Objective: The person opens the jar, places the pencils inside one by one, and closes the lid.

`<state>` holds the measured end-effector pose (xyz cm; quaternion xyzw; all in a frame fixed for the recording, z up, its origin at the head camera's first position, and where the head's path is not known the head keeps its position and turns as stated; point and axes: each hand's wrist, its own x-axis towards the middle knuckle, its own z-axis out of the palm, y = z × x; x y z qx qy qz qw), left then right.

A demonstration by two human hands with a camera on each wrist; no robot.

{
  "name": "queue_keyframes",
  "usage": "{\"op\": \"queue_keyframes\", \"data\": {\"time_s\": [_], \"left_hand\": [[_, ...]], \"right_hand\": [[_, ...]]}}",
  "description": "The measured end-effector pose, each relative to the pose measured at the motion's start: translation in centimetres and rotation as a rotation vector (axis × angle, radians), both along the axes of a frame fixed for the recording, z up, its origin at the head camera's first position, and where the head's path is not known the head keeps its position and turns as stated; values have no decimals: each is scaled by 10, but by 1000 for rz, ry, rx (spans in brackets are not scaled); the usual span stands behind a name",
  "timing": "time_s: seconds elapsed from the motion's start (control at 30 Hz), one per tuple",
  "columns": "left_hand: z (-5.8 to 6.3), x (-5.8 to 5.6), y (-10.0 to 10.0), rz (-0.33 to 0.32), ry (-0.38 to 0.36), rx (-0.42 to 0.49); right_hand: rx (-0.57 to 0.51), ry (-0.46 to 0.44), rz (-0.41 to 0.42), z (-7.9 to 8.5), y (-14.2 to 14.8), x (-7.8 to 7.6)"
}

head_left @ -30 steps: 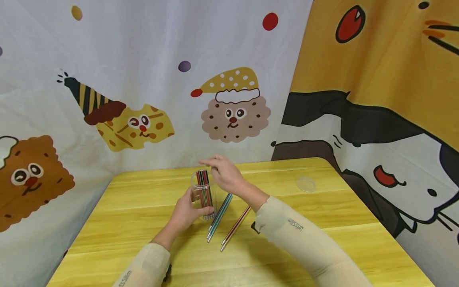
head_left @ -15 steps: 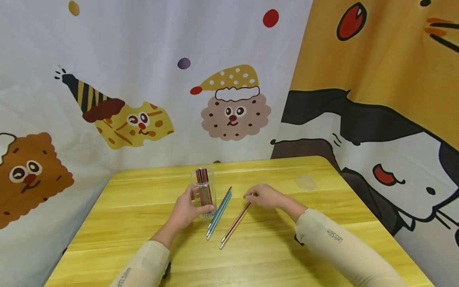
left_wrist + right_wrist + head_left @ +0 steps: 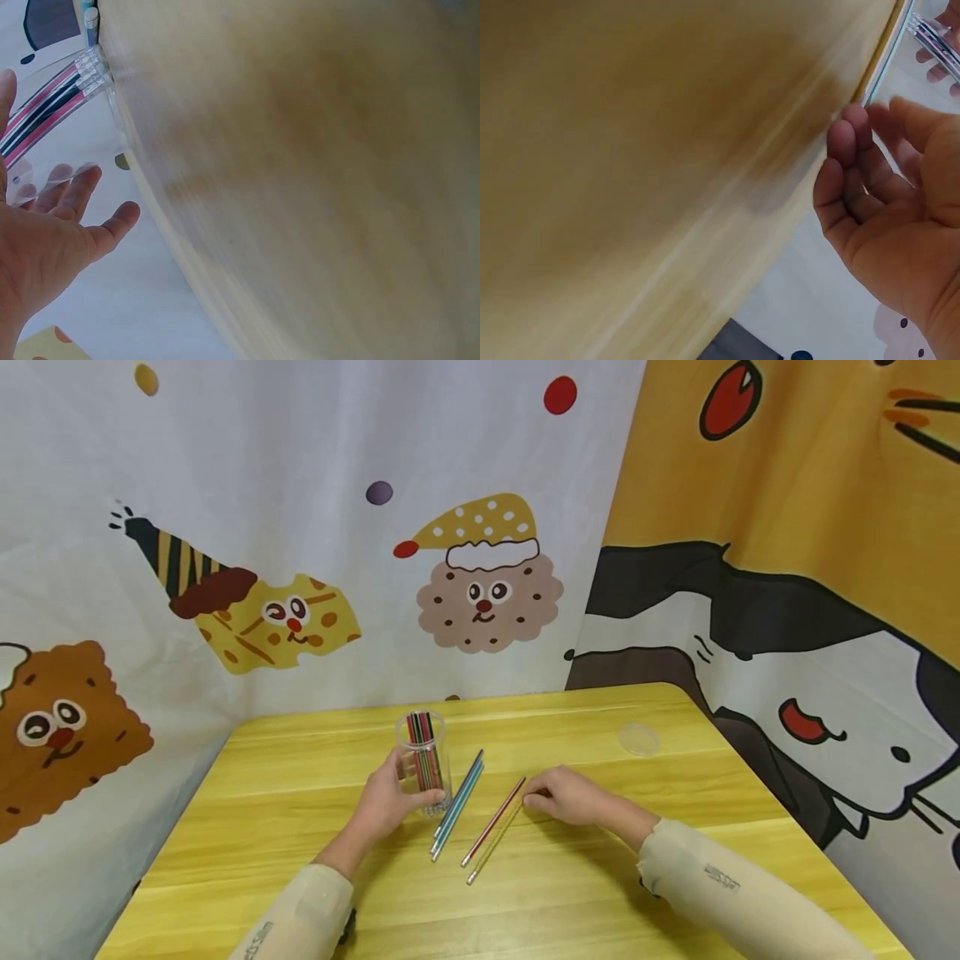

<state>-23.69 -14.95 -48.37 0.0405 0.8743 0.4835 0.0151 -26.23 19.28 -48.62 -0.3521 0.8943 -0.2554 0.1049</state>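
My left hand [image 3: 386, 797] grips a clear plastic cup [image 3: 444, 764] by its side, thumb in front. Red and black pencils [image 3: 424, 760] stand inside, their silvery ends at the bottom. The left wrist view shows the same pencils [image 3: 45, 112] through the clear wall, beside the fingers [image 3: 79, 195]. On the table, my right hand [image 3: 566, 795] pinches the far end of a gold pencil [image 3: 495, 843]. A red pencil [image 3: 492, 823] lies just left of it. In the right wrist view the fingertips [image 3: 841, 142] are bunched together at the pencil end.
Several blue and teal pencils [image 3: 459, 806] lie between the cup and the red pencil. A clear round lid [image 3: 639, 740] lies at the right rear of the wooden table [image 3: 300, 760]. A printed curtain [image 3: 315, 460] hangs behind the table's far edge.
My right hand has come from above the cup down to the table at the right. The gold pencil has shifted right, apart from the red one. My left hand stays on the cup.
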Motion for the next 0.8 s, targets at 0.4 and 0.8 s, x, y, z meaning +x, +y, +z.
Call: {"op": "queue_keyframes", "data": {"time_s": [0.4,0.8], "left_hand": [[1,2,-1,-3,-5,-8],[0,2,-1,-4,-9,8]], "right_hand": [[135,131,-131,-5,11,-1],[225,3,-429,12,25,-23]]}}
